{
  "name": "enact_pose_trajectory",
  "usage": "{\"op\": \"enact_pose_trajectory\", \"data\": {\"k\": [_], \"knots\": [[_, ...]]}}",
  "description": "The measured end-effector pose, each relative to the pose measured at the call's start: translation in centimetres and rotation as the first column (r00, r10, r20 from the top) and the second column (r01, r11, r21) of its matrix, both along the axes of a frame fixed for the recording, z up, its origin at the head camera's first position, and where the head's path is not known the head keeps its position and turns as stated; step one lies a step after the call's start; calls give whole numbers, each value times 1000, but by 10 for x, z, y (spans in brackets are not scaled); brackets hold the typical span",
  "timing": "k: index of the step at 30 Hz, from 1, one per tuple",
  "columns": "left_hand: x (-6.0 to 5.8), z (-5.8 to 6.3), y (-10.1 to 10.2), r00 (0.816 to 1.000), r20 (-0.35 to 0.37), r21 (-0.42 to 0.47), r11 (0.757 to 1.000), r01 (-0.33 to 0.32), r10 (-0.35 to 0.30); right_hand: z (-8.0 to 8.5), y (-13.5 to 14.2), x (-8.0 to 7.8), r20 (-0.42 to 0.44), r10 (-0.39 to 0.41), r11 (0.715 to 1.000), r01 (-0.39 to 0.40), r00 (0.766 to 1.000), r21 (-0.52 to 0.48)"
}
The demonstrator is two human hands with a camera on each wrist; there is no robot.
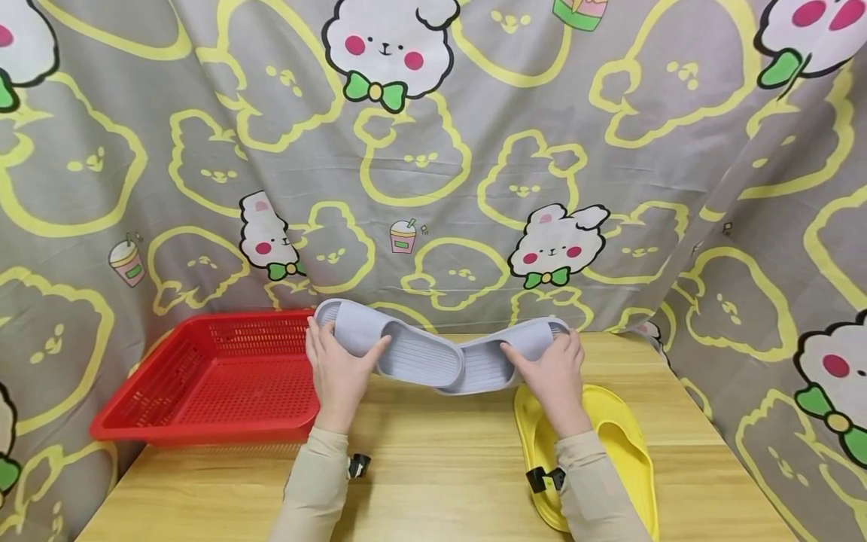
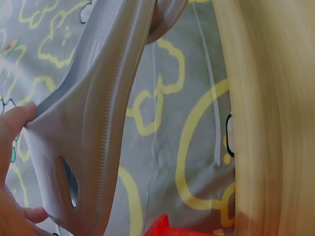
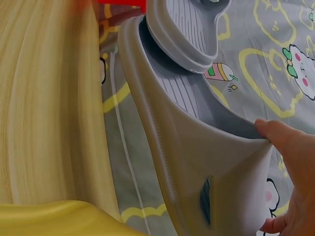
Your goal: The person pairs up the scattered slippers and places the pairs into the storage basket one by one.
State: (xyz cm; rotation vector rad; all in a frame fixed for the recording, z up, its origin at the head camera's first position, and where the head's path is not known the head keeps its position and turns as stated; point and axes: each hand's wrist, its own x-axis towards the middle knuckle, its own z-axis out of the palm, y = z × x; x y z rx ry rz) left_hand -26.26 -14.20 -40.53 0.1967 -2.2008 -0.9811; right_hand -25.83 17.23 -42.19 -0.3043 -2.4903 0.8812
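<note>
Two light grey slippers are held up over the table, soles downward, their heel ends overlapping in the middle. My left hand (image 1: pixel 342 373) grips the left slipper (image 1: pixel 420 357) by its strap, thumb on the strap's edge. The right slipper (image 1: pixel 484 365) is gripped the same way by my right hand (image 1: pixel 552 373). In the left wrist view the strap of the left slipper (image 2: pixel 74 152) shows a slot in its side. The right wrist view shows the heel of the left slipper lying over the inside of the right slipper (image 3: pixel 211 147).
A red plastic basket (image 1: pixel 203 433) with perforated walls stands at the left of the wooden table (image 1: pixel 433 467). Yellow slippers (image 1: pixel 619 406) lie at the right, partly under my right forearm. A patterned grey curtain (image 1: pixel 433 188) hangs behind and around the table.
</note>
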Motion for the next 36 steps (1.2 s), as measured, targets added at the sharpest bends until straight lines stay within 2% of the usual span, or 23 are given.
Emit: {"op": "enact_pose_trajectory", "data": {"k": [13,21,30,36], "knots": [[1,-7,16,1000,0,-29,1000,-4,4,0,-4,0,-37,23,999,-24,999,-30],[1,-11,22,1000,-14,-45,999,-21,20,0,-5,1,-23,20,999,-21,1000,-40],[1,-13,29,1000,27,-21,1000,-10,11,1,-6,3,-6,31,999,-32,999,-36],[2,-15,35,1000,21,-23,1000,-17,17,1,-8,3,14,40,999,-39,999,-34]]}}
